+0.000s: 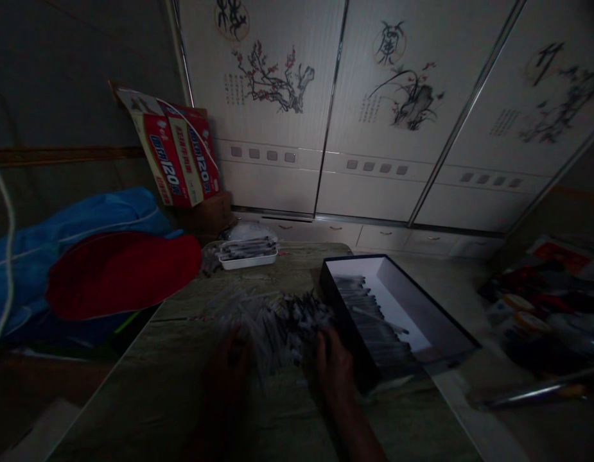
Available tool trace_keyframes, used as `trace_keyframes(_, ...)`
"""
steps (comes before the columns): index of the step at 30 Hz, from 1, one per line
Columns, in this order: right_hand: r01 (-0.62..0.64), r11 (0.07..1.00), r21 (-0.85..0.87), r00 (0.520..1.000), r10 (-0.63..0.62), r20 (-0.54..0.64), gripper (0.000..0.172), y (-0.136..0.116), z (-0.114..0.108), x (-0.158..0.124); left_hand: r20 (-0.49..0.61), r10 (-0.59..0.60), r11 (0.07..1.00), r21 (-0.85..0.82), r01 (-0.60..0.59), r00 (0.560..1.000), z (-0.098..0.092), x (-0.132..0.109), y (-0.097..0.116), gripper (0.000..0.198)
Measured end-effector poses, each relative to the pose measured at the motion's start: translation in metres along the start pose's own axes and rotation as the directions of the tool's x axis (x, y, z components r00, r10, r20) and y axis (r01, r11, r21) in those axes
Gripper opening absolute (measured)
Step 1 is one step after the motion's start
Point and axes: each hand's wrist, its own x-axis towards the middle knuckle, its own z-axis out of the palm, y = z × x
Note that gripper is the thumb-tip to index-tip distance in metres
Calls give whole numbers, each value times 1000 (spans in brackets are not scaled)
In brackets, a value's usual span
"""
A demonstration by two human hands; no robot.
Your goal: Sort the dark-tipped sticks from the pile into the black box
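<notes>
A loose pile of thin clear tubes with dark tips point(272, 317) lies on the greenish table point(181, 378). My left hand point(229, 366) rests at the near left edge of the pile, blurred and dim. My right hand point(334, 367) sits at the pile's near right side, fingers on the tubes, close to the black box. The black box with a white inside point(397, 308) stands to the right and holds rows of the same tubes along its left side. Whether either hand grips tubes is too dark to tell.
A white tray of tubes point(248, 253) sits at the table's far edge. Red and blue cloth point(113, 269) lies at the left, a red printed carton point(178, 154) behind it. Painted cabinet doors point(374, 96) fill the back. Clutter point(542, 314) lies at the right.
</notes>
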Motion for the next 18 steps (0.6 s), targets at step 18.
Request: trace_keyframes(18, 270, 741, -614, 810, 170, 561, 22, 40, -81, 150, -57, 197, 980, 13, -197, 979, 4, -4, -8, 41)
